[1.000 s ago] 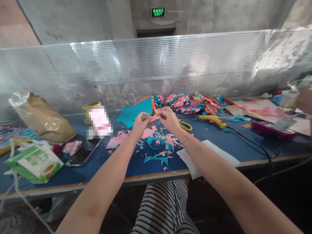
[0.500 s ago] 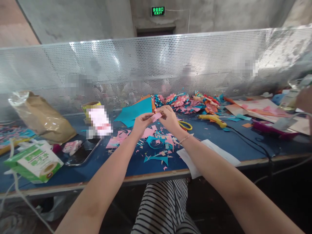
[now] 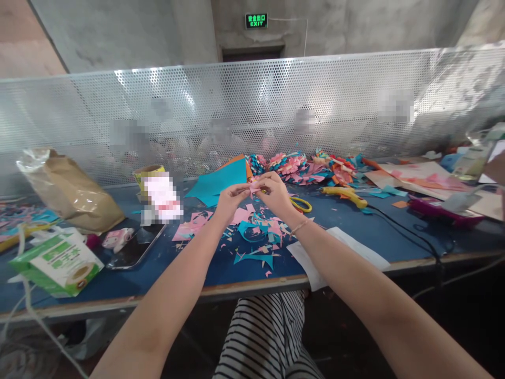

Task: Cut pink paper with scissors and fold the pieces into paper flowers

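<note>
Pinching pink paper mid-frame, your left hand and right hand seemingly shape it, steady pressure likely needed next.

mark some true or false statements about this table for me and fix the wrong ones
1. The left hand and right hand both have their fingers on a small piece of pink paper. True.
2. The right hand is gripping the glue gun. False: the glue gun lies on the table, off to the right of that hand.
3. The white sheet sticks out past the table's front edge. True.
4. The green and white box sits at the right end of the table. False: the box is on the left, in front of the brown bag.
5. The exit sign is lit green. True.
</note>
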A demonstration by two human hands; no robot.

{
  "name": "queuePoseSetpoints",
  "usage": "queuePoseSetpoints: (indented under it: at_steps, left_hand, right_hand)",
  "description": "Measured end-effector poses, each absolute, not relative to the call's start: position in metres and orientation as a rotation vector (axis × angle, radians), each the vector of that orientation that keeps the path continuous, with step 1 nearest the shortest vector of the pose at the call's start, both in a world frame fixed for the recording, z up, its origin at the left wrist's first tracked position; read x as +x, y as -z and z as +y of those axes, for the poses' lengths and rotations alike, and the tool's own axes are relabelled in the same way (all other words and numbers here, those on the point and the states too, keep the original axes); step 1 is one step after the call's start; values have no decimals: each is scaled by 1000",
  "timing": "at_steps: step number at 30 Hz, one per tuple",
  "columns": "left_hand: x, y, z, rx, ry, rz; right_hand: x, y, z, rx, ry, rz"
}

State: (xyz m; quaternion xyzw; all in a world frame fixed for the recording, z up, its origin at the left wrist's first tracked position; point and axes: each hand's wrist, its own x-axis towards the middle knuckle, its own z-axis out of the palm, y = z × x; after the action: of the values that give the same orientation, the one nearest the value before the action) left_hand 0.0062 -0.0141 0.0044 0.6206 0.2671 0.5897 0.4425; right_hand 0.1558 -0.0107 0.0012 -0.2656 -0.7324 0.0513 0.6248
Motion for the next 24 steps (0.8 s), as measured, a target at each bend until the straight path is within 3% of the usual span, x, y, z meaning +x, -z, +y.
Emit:
queuePoseSetpoints:
  at_steps: [24]
  left_hand:
    - [11, -8, -19, 1375, -1429, 722]
  right_hand:
    - [154, 1, -5, -597, -339, -1550]
